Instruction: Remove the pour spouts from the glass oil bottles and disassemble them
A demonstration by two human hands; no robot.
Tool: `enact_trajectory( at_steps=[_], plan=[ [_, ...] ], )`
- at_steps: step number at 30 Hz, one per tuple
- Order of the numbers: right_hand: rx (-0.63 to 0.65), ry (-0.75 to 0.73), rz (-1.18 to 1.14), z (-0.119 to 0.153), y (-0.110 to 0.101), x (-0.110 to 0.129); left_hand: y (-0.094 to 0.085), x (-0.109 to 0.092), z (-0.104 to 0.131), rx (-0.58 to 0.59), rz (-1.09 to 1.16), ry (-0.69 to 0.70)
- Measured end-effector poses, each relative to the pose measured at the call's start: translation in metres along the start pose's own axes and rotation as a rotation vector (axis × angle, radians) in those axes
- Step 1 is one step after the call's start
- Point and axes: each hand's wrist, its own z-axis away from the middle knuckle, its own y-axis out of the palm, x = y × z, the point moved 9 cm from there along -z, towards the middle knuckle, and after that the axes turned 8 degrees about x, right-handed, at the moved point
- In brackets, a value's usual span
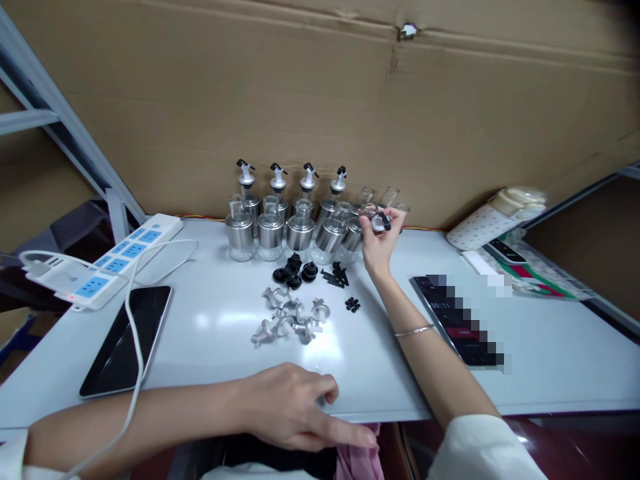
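Observation:
My right hand is closed around a silver pourer spout with a black lever, over the bottles at the right end of the group. The hand partly hides those bottles. My left hand hangs over the table's front edge with fingers apart, holding nothing. Two rows of glass bottles with metal sleeves stand at the back, among them a front bottle. Several rear ones carry fitted pourers, such as this pourer. In front lie black stoppers, black levers, small black caps and silver spout pieces.
At left are a white power strip, its cable and a dark tablet. A phone lies right of my forearm. A dotted bottle rests tilted at back right. Cardboard walls off the rear.

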Motion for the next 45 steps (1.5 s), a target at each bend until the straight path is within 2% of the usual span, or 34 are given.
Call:
enact_trajectory(
  at_steps=[3,8,11,14,17,19,21,24,27,29,31,33,36,39,41,45],
  plan=[
    [-0.106,-0.023,-0.048,0.002,-0.008,-0.001,0.000,0.001,-0.001,0.005,0.004,-0.001],
    [-0.136,-0.044,-0.056,0.002,-0.008,0.001,0.000,0.002,0.000,-0.012,-0.012,-0.009],
    [-0.144,-0.072,-0.040,0.001,-0.009,0.008,-0.004,-0.001,0.004,-0.069,0.010,0.031],
    [-0.189,-0.136,-0.032,0.003,-0.015,0.029,-0.018,-0.006,0.009,-0.213,0.054,0.103],
    [-0.225,-0.201,-0.036,0.013,-0.021,0.060,-0.045,-0.001,0.017,-0.444,0.035,0.106],
    [-0.221,-0.213,-0.039,0.026,-0.021,0.079,-0.065,0.011,0.024,-0.599,-0.036,0.017],
    [-0.114,-0.183,-0.023,0.039,-0.013,0.091,-0.077,0.030,0.028,-0.657,-0.113,-0.160],
    [0.160,-0.042,-0.023,0.059,0.013,0.090,-0.081,0.058,0.030,-0.590,-0.177,-0.386],
    [0.390,0.089,-0.118,0.077,0.038,0.085,-0.079,0.073,0.033,-0.551,-0.155,-0.472],
    [0.506,0.064,-0.175,0.085,0.051,0.093,-0.077,0.077,0.033,-0.546,-0.140,-0.502],
    [0.539,-0.020,-0.168,0.088,0.056,0.106,-0.073,0.080,0.033,-0.523,-0.142,-0.524],
    [0.477,-0.054,-0.135,0.088,0.053,0.112,-0.067,0.084,0.031,-0.466,-0.135,-0.540],
    [0.441,0.015,-0.137,0.088,0.052,0.106,-0.060,0.087,0.029,-0.393,-0.104,-0.547],
    [0.494,0.161,-0.168,0.087,0.054,0.091,-0.058,0.088,0.029,-0.355,-0.067,-0.553],
    [0.526,0.311,-0.190,0.086,0.052,0.076,-0.056,0.087,0.029,-0.330,-0.048,-0.557],
    [0.771,0.623,-0.299,0.099,0.056,0.054,-0.053,0.086,0.028,-0.299,-0.043,-0.549]
  ],
)
